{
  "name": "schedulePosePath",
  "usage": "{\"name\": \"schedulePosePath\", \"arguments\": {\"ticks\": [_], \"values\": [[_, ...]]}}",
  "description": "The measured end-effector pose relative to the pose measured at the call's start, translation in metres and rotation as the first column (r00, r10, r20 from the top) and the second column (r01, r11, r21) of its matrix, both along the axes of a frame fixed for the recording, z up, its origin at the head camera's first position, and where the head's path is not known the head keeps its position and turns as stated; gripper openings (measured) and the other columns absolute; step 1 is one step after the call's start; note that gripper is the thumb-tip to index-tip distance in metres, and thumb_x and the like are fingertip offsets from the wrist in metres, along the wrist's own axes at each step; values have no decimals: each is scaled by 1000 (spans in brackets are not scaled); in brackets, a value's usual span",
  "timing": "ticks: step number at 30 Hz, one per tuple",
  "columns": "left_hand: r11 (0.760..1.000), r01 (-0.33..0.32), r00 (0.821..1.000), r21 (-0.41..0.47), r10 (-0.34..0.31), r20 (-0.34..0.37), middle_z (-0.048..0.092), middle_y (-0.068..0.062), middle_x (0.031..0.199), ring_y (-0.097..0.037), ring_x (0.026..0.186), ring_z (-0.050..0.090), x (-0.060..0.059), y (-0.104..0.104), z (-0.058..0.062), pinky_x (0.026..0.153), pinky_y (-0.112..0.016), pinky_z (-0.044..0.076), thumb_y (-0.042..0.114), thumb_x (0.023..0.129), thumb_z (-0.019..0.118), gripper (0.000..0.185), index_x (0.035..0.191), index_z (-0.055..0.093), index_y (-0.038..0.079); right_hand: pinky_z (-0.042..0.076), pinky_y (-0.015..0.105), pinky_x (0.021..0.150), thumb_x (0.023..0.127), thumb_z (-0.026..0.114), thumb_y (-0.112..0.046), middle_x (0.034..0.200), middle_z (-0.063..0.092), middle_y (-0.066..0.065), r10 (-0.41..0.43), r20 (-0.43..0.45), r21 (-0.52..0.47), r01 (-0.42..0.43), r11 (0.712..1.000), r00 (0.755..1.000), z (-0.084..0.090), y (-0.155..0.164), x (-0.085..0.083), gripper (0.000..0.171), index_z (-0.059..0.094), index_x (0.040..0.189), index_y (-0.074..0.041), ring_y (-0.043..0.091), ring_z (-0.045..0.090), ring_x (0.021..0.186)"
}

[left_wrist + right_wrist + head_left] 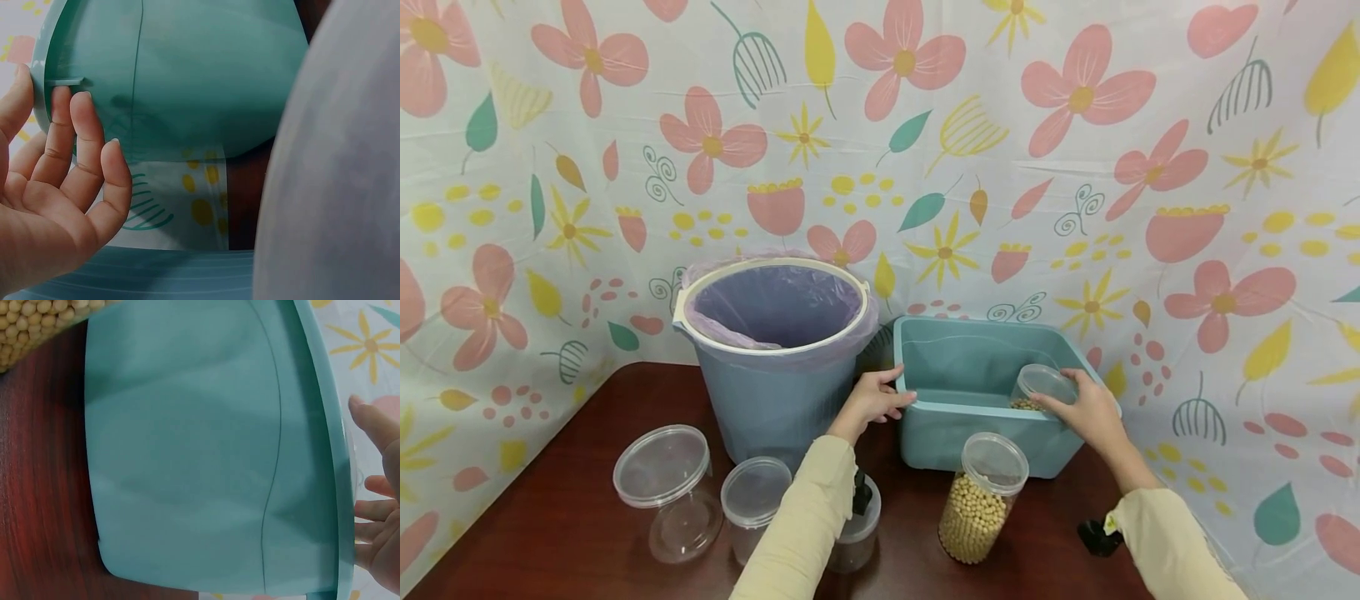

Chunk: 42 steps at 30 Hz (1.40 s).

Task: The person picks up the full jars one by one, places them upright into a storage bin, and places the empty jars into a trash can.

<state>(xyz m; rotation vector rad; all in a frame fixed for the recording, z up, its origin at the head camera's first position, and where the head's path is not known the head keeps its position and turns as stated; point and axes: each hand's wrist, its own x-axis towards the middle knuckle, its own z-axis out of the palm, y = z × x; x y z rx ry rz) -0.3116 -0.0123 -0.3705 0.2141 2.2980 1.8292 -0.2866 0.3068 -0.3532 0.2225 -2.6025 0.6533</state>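
Note:
A teal plastic basin [940, 442] stands on the table. My left hand [872, 398] holds its left front corner, thumb and fingers on either side of the rim [40, 69]. Over the basin's right end, my right hand [1090, 412] grips a clear round jar [1043, 385] between thumb and fingers. Some beige beans show low in this jar, and the basin's front wall hides its bottom. In the right wrist view, the rim hides the jar. A taller clear jar [973, 512] full of beige beans stands in front of the basin.
A blue trash bin [775, 400] lined with a purple bag stands left of the basin. Three clear jars stand in front of it: a large one [681, 525], a smaller one [752, 500] and another [856, 542] partly behind my left sleeve. A floral cloth [880, 167] hangs behind.

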Motion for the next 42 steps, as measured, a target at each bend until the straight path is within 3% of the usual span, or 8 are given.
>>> {"name": "schedulePosePath", "arguments": {"ticks": [7,12,15,20,23,28,36,42], "values": [[1000,1,1000,-1,-1,3,63,-4,77,-29,72,62,0,0,0,54,-30,45,21,81,68,60,135,41,21,41,37,51,80,67,-31,78,58,23,53,-99,-36,-57,998,994,-4,-5,6,59,49,116,11,18,45,45],[1000,-1,1000,-4,1,3,63,-4,78,-21,65,62,0,-1,1,54,-29,44,21,81,68,60,135,42,22,43,43,57,80,68,-26,107,54,29,74,-151,-78,-87,993,986,-8,-11,15,54,51,117,10,21,48,54],[1000,-3,1000,-1,3,4,63,-4,79,-19,63,61,0,-1,1,57,-33,46,21,80,68,60,135,42,22,41,39,57,79,69,-25,111,53,27,71,-173,-97,-89,991,982,-8,-14,21,52,52,117,8,19,46,54],[1000,3,1000,2,-3,3,63,-4,79,-18,63,61,0,-1,1,64,-39,47,22,80,68,61,135,41,21,41,43,63,79,70,-21,110,55,23,66,-215,-134,-97,986,974,-9,-18,29,47,55,115,5,30,54,77],[1000,3,1000,6,-3,6,63,-4,78,-20,64,61,0,-1,0,58,-34,46,21,81,68,61,135,42,21,40,49,71,78,70,-18,110,56,22,79,-226,-166,-118,979,971,-11,-22,35,44,56,113,4,38,52,93],[1000,-1,1000,10,1,10,63,-4,79,-21,65,62,0,0,0,51,-26,42,21,81,68,60,135,42,22,39,51,77,78,70,-14,110,56,20,122,-225,-201,-169,965,967,-12,-30,44,41,57,112,4,40,50,99],[1000,-3,1000,15,3,7,63,-4,80,-20,63,61,0,0,-1,50,-24,42,21,81,68,60,135,42,22,31,9,82,73,73,-8,107,60,13,158,-297,-194,-222,956,942,-17,-43,56,37,61,107,0,2,48,101],[1000,-7,1000,10,7,11,63,-4,81,-19,63,61,0,0,-1,51,-25,43,20,81,68,59,135,42,22,30,6,83,71,73,-2,106,60,14,203,-320,-205,-277,939,925,-23,-51,64,36,61,105,2,-8,44,102]]}}
